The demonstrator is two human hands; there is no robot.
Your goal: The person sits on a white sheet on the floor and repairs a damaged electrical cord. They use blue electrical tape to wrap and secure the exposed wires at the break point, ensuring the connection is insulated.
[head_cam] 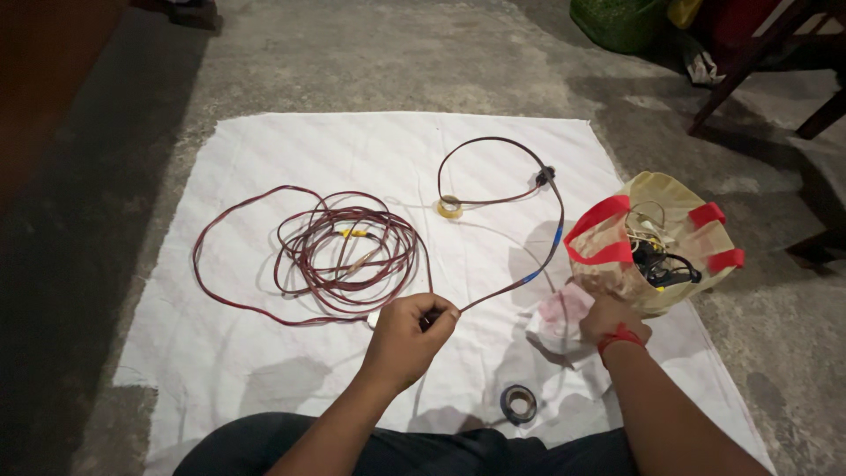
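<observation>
While the left hand (407, 335) pinches a dark red cable (344, 251) over a white cloth (264, 150), the right hand (612, 319) closes on a crumpled plastic wrapper (560, 319) beside a tan bag (656, 242).

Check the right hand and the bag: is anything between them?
Nothing visible. The right hand rests at the foot of the bag, over a crumpled plastic wrap. The left hand pinches the red cable.

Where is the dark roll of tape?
In the head view, the dark tape roll lies flat on the white cloth, near the bottom edge, between the person's forearms.
</observation>
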